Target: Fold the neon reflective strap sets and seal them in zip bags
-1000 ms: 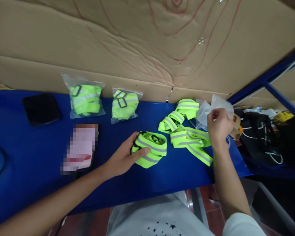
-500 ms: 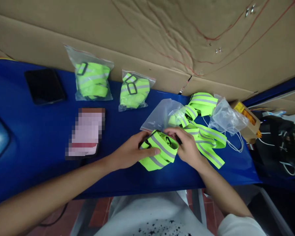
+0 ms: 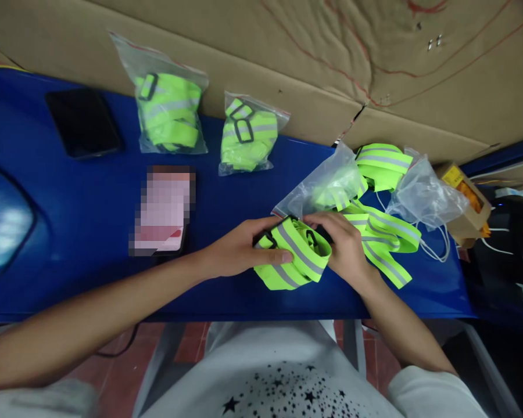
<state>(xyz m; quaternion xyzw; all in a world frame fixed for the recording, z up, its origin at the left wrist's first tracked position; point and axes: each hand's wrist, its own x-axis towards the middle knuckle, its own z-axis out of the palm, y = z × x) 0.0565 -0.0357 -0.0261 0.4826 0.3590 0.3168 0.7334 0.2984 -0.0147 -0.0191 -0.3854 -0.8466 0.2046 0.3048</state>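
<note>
A folded bundle of neon-yellow reflective strap (image 3: pixel 303 261) with grey stripes and black buckles is in my left hand (image 3: pixel 248 247), thumb across its front. My right hand (image 3: pixel 344 241) is closed at the bundle's right side. Its fingertips pass behind the strap, so what they grip is hidden. A clear zip bag (image 3: pixel 298 191) lies just beyond both hands, its mouth edge close to my fingers. More loose reflective straps (image 3: pixel 387 238) lie to the right of my right hand, and a rolled strap (image 3: pixel 381 165) sits behind them.
Two filled zip bags, a larger bag (image 3: pixel 172 113) and a smaller bag (image 3: pixel 248 136), lean by the cardboard wall (image 3: pixel 244 46). A black phone-like slab (image 3: pixel 82 122) and a lit phone (image 3: pixel 163 212) lie left. A crumpled clear bag (image 3: pixel 431 191) and an open carton (image 3: pixel 464 200) stand right.
The view has shifted, so the table things sit higher and further right. The clear zip bag's far end now stands up more. Both hands stay at the strap bundle.
</note>
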